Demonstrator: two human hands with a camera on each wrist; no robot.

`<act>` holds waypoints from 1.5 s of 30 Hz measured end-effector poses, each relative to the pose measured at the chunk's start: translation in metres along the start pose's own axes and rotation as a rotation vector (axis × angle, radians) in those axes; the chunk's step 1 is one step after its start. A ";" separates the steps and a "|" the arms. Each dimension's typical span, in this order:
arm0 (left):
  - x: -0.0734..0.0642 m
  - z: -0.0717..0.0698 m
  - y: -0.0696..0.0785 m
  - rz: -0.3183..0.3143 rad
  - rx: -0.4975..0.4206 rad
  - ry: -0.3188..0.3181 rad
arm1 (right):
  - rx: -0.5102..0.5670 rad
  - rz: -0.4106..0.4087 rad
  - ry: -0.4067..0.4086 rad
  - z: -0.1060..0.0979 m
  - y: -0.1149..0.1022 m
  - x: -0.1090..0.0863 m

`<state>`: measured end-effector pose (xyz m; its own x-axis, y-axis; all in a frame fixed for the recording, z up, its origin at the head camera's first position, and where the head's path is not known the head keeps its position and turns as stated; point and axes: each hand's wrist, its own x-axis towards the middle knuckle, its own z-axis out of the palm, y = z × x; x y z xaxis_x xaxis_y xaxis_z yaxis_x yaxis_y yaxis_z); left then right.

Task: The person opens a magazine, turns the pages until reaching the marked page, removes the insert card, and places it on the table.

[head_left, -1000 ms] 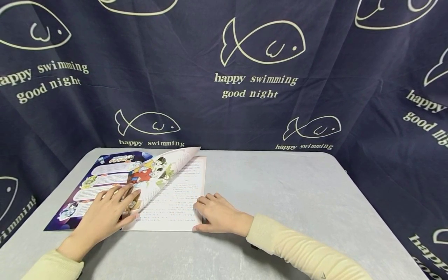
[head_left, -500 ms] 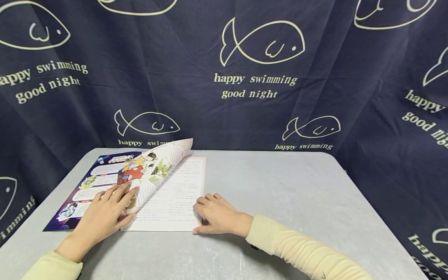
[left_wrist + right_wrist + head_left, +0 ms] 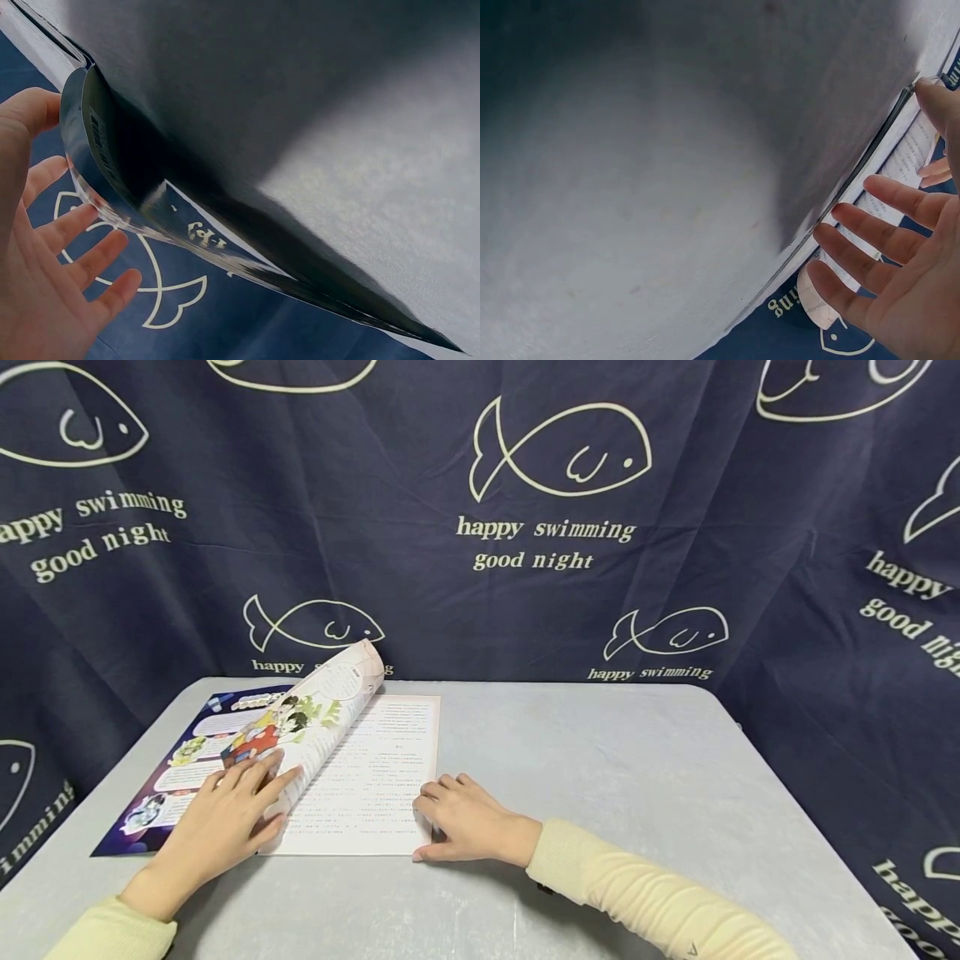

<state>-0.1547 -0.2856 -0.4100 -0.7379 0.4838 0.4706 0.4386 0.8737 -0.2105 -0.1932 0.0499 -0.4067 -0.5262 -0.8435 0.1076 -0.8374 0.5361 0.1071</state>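
Note:
An open magazine [image 3: 390,768] lies on the table, its left page [image 3: 168,777] dark blue with pale text boxes and its right page white with rows of print. Between them a picture page [image 3: 288,731] arches up and leftward, its far corner raised and curled. My left hand [image 3: 225,818] rests over the lower part of this page, fingers extended. In the left wrist view, those fingers [image 3: 71,225] are spread beside the bowed dark cover. My right hand [image 3: 476,818] rests at the magazine's right edge, thumb by the near corner. The right wrist view has its fingers [image 3: 885,240] mostly straight.
The grey table [image 3: 600,777] extends to the right of the magazine and toward the near side. A dark blue curtain [image 3: 420,485] with pale fish drawings and lettering hangs behind the table and along both sides.
The picture page has swung further left, its far corner rising and curling more, showing more of the white page beneath. Both hands have stayed nearly in place.

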 end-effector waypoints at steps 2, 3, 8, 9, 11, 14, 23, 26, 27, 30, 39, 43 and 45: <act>0.000 0.000 0.000 0.001 -0.005 0.003 | 0.000 -0.001 0.001 0.000 0.000 0.000; 0.000 0.000 0.000 0.002 -0.005 0.002 | 0.000 -0.002 0.000 0.000 0.000 0.000; -0.001 0.000 -0.001 0.010 -0.010 -0.005 | -0.003 -0.007 0.004 0.000 0.000 0.001; -0.001 0.001 -0.001 0.010 -0.013 -0.007 | -0.002 -0.007 0.004 0.000 0.000 0.001; -0.001 0.001 -0.001 0.012 -0.017 -0.007 | -0.003 -0.008 0.004 0.000 0.000 0.001; -0.001 0.001 -0.002 0.019 -0.024 -0.003 | -0.001 -0.003 -0.003 -0.001 0.000 0.001; -0.001 0.001 -0.001 0.019 -0.022 -0.020 | -0.002 0.006 -0.018 -0.002 0.000 0.001; -0.003 0.001 -0.001 0.009 -0.008 -0.030 | 0.001 0.007 -0.021 -0.003 -0.001 0.001; -0.003 0.002 -0.002 0.007 -0.004 -0.030 | 0.002 0.007 -0.022 -0.003 -0.001 0.001; -0.004 0.003 -0.002 0.005 0.000 -0.025 | 0.004 0.003 -0.020 -0.004 -0.001 0.001; -0.004 0.003 -0.003 0.022 -0.006 0.022 | 0.002 -0.003 -0.015 -0.004 -0.002 0.002; -0.004 0.002 -0.003 0.024 0.011 0.016 | 0.007 -0.001 -0.017 -0.004 -0.001 0.002; -0.005 0.002 -0.003 0.025 0.023 0.008 | 0.009 -0.001 -0.016 -0.005 -0.001 0.002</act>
<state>-0.1534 -0.2908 -0.4131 -0.7227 0.5050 0.4719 0.4447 0.8624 -0.2419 -0.1927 0.0480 -0.4020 -0.5278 -0.8444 0.0914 -0.8391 0.5351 0.0984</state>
